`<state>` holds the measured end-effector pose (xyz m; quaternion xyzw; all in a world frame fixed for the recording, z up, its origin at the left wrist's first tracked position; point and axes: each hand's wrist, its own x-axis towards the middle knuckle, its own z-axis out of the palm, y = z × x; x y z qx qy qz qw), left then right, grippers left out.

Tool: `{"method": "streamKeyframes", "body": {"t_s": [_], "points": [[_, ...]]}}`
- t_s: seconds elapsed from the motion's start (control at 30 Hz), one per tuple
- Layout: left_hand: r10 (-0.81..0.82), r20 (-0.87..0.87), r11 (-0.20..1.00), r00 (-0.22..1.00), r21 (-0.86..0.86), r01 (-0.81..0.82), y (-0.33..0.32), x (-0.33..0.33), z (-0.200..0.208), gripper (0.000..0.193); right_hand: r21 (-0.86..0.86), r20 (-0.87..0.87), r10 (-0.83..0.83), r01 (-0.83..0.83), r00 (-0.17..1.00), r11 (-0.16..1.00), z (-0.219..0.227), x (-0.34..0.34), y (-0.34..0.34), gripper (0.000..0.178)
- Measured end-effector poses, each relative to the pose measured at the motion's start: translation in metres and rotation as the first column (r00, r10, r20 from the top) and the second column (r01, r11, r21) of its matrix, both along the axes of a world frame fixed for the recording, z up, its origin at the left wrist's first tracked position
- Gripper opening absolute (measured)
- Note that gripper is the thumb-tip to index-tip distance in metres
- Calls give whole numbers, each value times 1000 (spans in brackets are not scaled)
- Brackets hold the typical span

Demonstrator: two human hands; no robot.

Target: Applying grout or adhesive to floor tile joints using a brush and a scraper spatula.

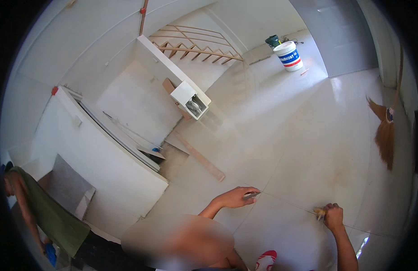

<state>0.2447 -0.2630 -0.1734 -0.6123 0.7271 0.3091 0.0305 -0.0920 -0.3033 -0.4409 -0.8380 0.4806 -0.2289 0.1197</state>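
Observation:
My left hand (238, 198) is closed around a small flat dark-grey tool (252, 196), which looks like a scraper blade; its far end points right over the floor. Farther right, my right hand (334, 217) is closed on a crumpled yellowish piece (319, 211), perhaps a sponge or rag, held low by a floor-tile joint. The pale tiled floor (285, 180) lies under both hands. Close by my legs a red-and-white piece of footwear (266, 260) shows.
At the left, a person in a green top (51, 207) bends over with something blue (50, 254) at the hand. A wooden plank (200, 158) lies ahead. A white box (189, 100) stands by a low wall. Farther off are a white bucket (288, 56), stairs (195, 47) and a broom (385, 135).

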Motion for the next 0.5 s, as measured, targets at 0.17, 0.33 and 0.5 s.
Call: {"method": "streamKeyframes", "body": {"t_s": [0.17,0.33,0.5], "points": [[-55,39,998,998,-24,56,-22,-12,-4,42,229,432,-97,-6,897,973,58,-27,10,19],[-79,30,996,996,-29,80,-20,19,-47,43,591,602,-386,-65,699,804,34,-80,63,23],[-53,-39,997,998,46,55,6,57,-116,43,631,481,-395,4,783,775,58,-115,67,29]]}}
